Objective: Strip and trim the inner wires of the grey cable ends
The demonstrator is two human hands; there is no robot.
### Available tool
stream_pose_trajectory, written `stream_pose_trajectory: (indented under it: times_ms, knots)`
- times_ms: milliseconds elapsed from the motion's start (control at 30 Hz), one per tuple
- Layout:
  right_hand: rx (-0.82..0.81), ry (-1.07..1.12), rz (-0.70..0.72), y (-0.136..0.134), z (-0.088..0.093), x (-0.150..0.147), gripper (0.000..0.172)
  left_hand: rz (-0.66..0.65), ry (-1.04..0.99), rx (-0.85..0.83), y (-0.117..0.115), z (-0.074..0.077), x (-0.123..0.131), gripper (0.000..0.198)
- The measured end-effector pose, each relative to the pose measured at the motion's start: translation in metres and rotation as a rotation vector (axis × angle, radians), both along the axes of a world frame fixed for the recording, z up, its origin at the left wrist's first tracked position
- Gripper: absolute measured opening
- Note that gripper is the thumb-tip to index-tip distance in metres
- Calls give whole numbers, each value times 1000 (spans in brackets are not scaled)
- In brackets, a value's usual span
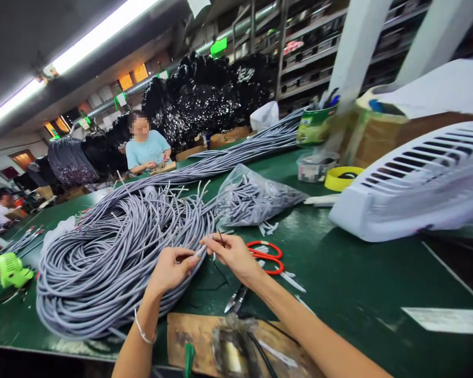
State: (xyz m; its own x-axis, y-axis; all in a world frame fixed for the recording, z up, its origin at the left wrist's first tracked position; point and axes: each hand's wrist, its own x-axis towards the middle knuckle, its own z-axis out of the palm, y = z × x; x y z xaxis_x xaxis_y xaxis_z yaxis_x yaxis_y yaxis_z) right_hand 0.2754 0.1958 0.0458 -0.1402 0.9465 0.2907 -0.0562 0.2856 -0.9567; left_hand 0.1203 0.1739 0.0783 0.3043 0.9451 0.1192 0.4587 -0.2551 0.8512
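Observation:
My left hand (175,269) pinches the end of a grey cable between thumb and fingers. Close beside it, the fingers of my right hand (230,254) are pressed together at the cable's tip; a thin dark piece sticks up from them, too small to name. Behind and left of my hands lies a big coil of grey cables (63,294) with many loose ends. Red-handled scissors (278,257) lie just right of my right hand, their blades partly under my forearm.
A clear bag of short grey pieces (256,202) lies behind my hands. A wooden board (193,336) is at the near edge. At right stand a white fan-like housing (410,184), yellow tape roll (341,178) and green can (317,126). A person (147,147) sits across the table.

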Motion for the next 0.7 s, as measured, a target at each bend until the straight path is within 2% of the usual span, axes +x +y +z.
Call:
stream_pose_trajectory:
  times_ms: [100, 200, 300, 467, 567, 633, 700]
  knots:
    - [-34, 55, -59, 2, -6, -9, 44, 103, -42, 32, 3, -16, 2, 28]
    - [-59, 67, -53, -1, -9, -16, 43, 178, -69, 72, 0, -28, 4, 27]
    - [-83, 64, -68, -3, -12, -19, 43, 194, -121, 77, -4, -31, 6, 24]
    - [-118, 54, -151, -3, -17, -15, 40, 185, -216, -7, -6, -33, 8, 22]
    - [-74, -59, -188, -5, -17, -14, 35, 273, -309, -57, -4, -36, 8, 23]
    - [19, -212, -191, -9, -15, -15, 30, 313, -362, -78, -3, -36, 8, 25]
    - [126, -352, -164, -14, -13, -16, 33, 322, -389, -84, -3, -34, 8, 27]
